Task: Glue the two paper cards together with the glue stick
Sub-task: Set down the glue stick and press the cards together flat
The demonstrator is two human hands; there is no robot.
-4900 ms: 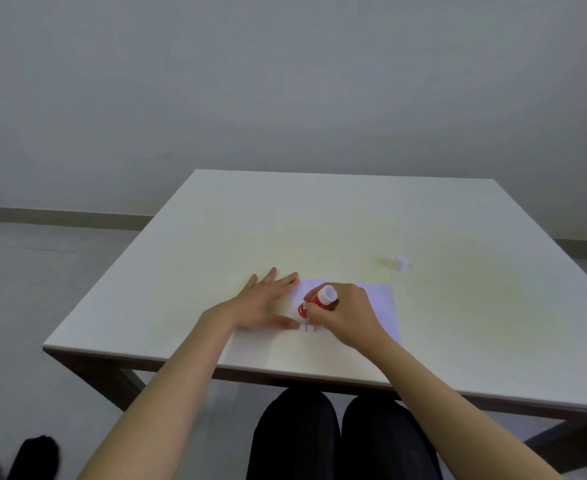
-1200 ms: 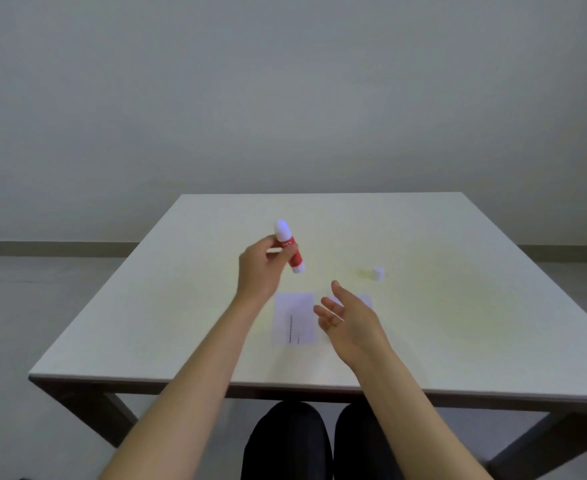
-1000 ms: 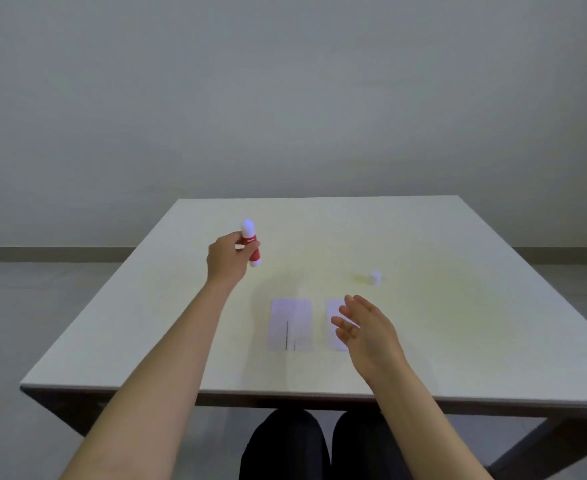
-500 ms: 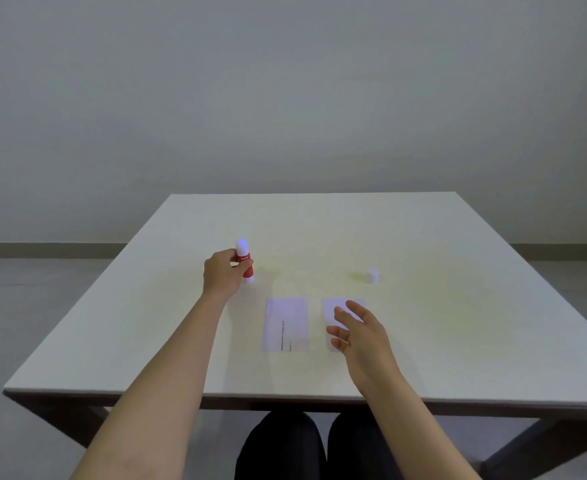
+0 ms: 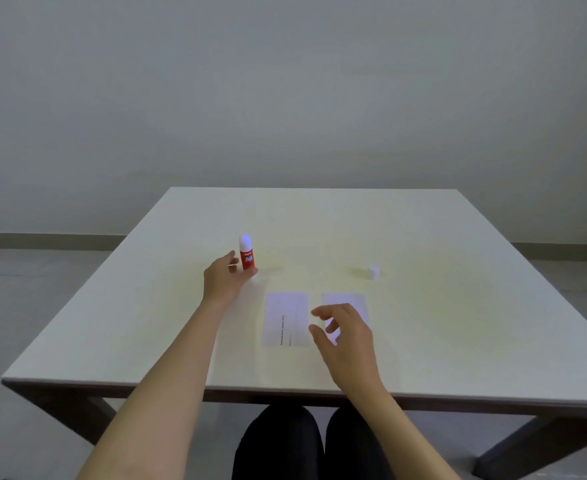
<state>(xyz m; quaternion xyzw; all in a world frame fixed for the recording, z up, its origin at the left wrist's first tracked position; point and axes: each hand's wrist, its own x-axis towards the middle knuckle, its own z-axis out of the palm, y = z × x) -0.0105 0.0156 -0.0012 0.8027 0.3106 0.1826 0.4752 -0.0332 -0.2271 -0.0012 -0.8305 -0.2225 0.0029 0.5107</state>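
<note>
Glue stick [image 5: 247, 257] stands upright on the table [image 5: 458, 323], left hand [image 5: 223, 281] fingers loose beside it. Two cards [image 5: 286, 318] lie side by side; right hand [image 5: 345, 336] hovers over the right card [image 5: 345, 301], fingers relaxed, holding nothing.

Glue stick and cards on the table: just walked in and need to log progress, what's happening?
A person is standing the red glue stick upright on the white table with the left hand. The right hand hovers over the right paper card; the left paper card lies beside it. Not joined yet.
</note>
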